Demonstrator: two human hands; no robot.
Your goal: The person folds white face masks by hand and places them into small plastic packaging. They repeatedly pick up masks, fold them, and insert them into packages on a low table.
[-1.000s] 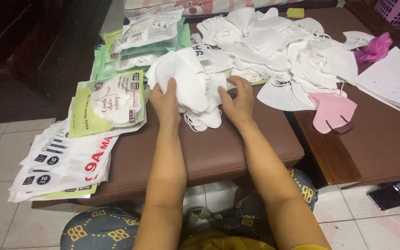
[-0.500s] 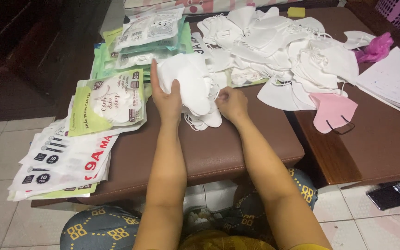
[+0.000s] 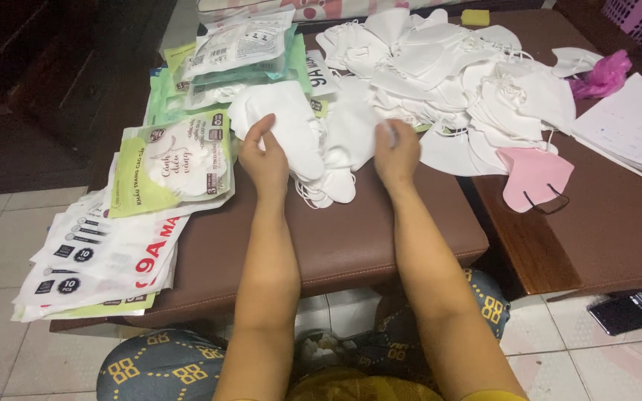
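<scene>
My left hand [image 3: 265, 160] has a grip on the white mask stack [image 3: 299, 137], same as before. My right hand [image 3: 397, 154] slid off it and now pinches the edge of another white mask [image 3: 358, 130].

White masks [image 3: 451, 82] heap beside 1 pink mask [image 3: 533, 174], green-and-white packets [image 3: 172, 163], a brown table [image 3: 618, 223] and a magenta bag [image 3: 602, 74].

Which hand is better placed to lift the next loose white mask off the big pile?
Probably the right hand. It sits at the edge of the pile of loose masks, fingers already touching one. The left hand is pressed on the small stack of masks, farther from the pile.
</scene>
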